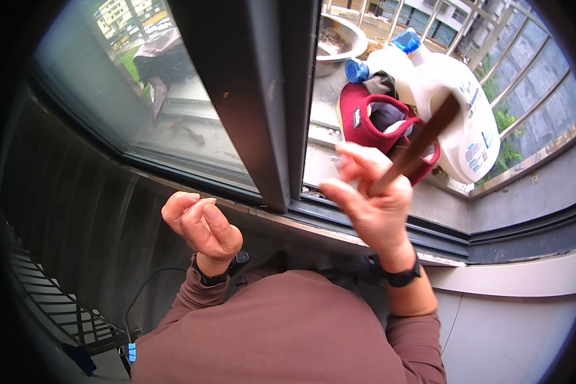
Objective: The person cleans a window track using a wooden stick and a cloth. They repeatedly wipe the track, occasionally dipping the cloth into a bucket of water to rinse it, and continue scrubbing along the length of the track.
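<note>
My right hand (377, 201) is raised over the window sill, somewhat blurred, with a brown stick-like object (420, 141) lying against the palm and pointing up to the right. Its thumb and forefinger are apart. Below and left, my left hand (204, 225) is curled with thumb and fingertips together, in front of the sliding window's lower track; whether it pinches something small cannot be seen. Beyond my right hand a red fabric shoe (360, 113) stands on the outer ledge, partly covering another red shoe (425, 168). Large white plastic jugs (470, 110) with blue caps lean beside them.
A dark window frame (269, 105) rises between the glass pane (187, 120) and the open side. A metal basin (338, 43) stands on the ledge, behind metal railings (528, 67). The window track (437, 235) runs below. A cable (141, 288) hangs at lower left near a black rack (72, 307).
</note>
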{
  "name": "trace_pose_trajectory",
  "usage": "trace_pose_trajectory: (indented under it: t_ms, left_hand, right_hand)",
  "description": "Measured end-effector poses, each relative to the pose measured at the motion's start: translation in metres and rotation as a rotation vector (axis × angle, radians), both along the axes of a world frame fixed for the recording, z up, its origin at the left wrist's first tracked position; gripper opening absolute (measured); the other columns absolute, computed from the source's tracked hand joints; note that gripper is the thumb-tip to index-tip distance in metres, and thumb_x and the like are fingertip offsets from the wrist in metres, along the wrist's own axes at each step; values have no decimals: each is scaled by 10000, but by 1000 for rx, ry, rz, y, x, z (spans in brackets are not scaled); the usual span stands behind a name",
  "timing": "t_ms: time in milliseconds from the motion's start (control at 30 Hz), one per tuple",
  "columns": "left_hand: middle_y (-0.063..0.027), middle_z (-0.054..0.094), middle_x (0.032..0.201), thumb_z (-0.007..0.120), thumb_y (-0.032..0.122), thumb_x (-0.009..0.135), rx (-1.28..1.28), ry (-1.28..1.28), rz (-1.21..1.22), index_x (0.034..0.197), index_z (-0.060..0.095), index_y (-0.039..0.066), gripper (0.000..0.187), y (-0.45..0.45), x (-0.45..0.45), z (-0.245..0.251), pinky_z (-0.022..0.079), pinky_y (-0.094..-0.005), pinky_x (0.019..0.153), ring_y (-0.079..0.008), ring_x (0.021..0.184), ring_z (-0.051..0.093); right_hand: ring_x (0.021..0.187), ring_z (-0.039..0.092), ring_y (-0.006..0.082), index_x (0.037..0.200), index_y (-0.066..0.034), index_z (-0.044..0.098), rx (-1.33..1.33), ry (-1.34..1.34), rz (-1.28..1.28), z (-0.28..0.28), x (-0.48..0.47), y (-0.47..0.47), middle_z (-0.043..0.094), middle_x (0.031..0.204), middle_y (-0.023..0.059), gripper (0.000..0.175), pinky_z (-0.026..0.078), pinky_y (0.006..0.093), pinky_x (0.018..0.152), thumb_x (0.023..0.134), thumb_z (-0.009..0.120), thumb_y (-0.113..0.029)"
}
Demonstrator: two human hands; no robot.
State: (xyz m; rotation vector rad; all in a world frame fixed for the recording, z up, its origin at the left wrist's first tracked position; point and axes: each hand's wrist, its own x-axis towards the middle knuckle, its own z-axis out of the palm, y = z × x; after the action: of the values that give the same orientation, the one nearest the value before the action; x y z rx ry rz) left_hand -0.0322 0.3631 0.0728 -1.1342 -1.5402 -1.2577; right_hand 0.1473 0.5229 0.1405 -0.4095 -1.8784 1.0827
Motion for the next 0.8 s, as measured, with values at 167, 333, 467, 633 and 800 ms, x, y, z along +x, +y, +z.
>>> trace_pose_trajectory:
  t_ms: [167, 333, 467, 633, 800]
  left_hand:
    - [-165, 456, 1073, 511, 55, 928, -49, -27, 40, 873, 540, -2, 84, -10, 9, -1, 425, -325, 796, -242, 922, 467]
    - [-148, 464, 1053, 569, 55, 904, -85, -47, 0, 900, 574, 30, 26, -13, 15, -12, 416, -337, 797, -262, 941, 461]
    - [-149, 463, 1050, 575, 62, 908, -108, -56, -29, 900, 576, 29, 34, -14, 19, -15, 409, -334, 802, -264, 950, 462]
    - [-146, 457, 1045, 571, 69, 915, -72, -53, -14, 888, 579, 33, 46, -14, 19, -11, 406, -335, 805, -263, 950, 460]
    - [-147, 451, 1049, 566, 77, 924, -79, -53, 22, 882, 577, 37, 59, -15, 18, -14, 403, -333, 800, -262, 949, 458]
  right_hand:
    - [1075, 658, 408, 1409, 116, 396, 369, 115, -72, -14, -54, -12, 612, 1207, 304, 1149, 537, 396, 909, 555, 959, -407]
    - [1065, 647, 315, 1484, 73, 212, 285, 36, -175, -16, -73, -29, 596, 1220, 229, 1220, 528, 378, 903, 599, 969, -287]
    - [931, 699, 327, 1372, 41, 331, 169, -15, -165, -11, -78, -33, 655, 1086, 228, 996, 558, 386, 797, 636, 947, -226]
    - [872, 714, 277, 1269, 29, 401, 151, -55, -148, -5, -73, -25, 677, 1018, 198, 849, 568, 363, 745, 641, 934, -178]
    - [839, 706, 226, 1231, 19, 408, 251, -53, -133, -5, -66, -17, 674, 969, 149, 773, 563, 326, 715, 666, 909, -144]
